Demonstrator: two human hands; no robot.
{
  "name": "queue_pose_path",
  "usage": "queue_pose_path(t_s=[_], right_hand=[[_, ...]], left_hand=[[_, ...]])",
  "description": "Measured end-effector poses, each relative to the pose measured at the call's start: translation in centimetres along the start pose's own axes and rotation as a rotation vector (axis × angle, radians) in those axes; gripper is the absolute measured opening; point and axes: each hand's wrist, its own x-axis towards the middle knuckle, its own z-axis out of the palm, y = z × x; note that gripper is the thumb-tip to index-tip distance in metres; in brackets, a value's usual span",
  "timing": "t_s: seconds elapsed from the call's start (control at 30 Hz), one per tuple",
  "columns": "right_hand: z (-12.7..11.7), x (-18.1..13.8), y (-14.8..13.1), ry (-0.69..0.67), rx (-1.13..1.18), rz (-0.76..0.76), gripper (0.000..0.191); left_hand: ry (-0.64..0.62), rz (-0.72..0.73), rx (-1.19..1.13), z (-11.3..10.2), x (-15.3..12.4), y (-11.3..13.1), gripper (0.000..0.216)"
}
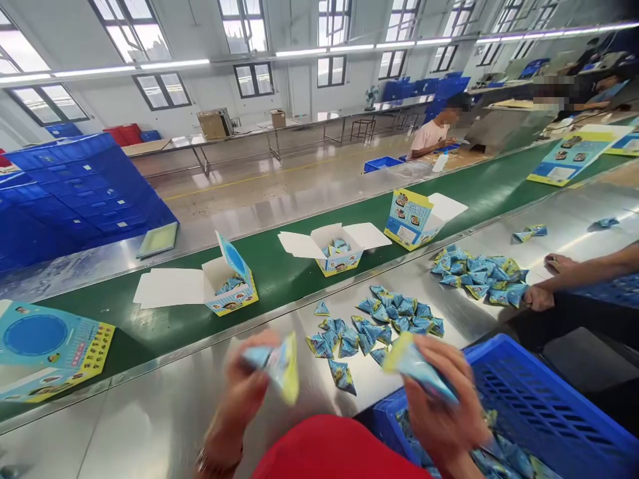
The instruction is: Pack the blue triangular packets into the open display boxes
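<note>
My left hand (pixel 244 389) is closed around a blue and yellow triangular packet (pixel 274 366), raised over the steel table. A similar packet (pixel 419 369) sits in my right hand (pixel 449 392), whose fingers wrap it above the edge of a blue crate (pixel 544 392). Both hands are slightly blurred. Between and beyond them, a pile of the same packets (pixel 369 322) lies on the metal, with one packet (pixel 342 376) a little apart at the near side. More packets (pixel 514 456) fill the crate's bottom, partly hidden by my right forearm.
A green conveyor belt (pixel 279 283) runs across, carrying open printed boxes, including one box (pixel 339 256) and another (pixel 232 286) with packets inside. At right, a co-worker's hands (pixel 542 296) rest by a second packet pile (pixel 476 273). Blue crates (pixel 90 193) stand stacked at left.
</note>
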Motion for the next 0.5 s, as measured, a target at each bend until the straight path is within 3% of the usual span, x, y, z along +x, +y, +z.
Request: queue_pose_path(t_s=[0.07,0.2,0.33,0.43,0.5], right_hand=[[0.4,0.4,-0.1,-0.03,-0.03,0.029,0.035],[0.4,-0.6,0.1,0.054,-0.04,-0.05,0.033],[0.1,-1.1,0.5,-0.038,-0.059,0.039,0.025],[0.5,-1.2,0.5,-0.012,-0.014,-0.06,0.021],[1.2,-1.3,0.3,-0.075,0.006,0.038,0.011]], left_hand=[[0.084,-0.013,0.171,0.8,0.8,-0.1,0.039],[-0.158,0.013,0.067,0.9,0.1,-1.0,0.051],[0.002,-0.093,0.129,0.3,-0.6,-1.7,0.042],[-0.112,-0.172,0.029,0.3,-0.5,-2.7,0.06],[-0.087,-0.225,0.098,0.6,-0.3,-3.7,0.063]])
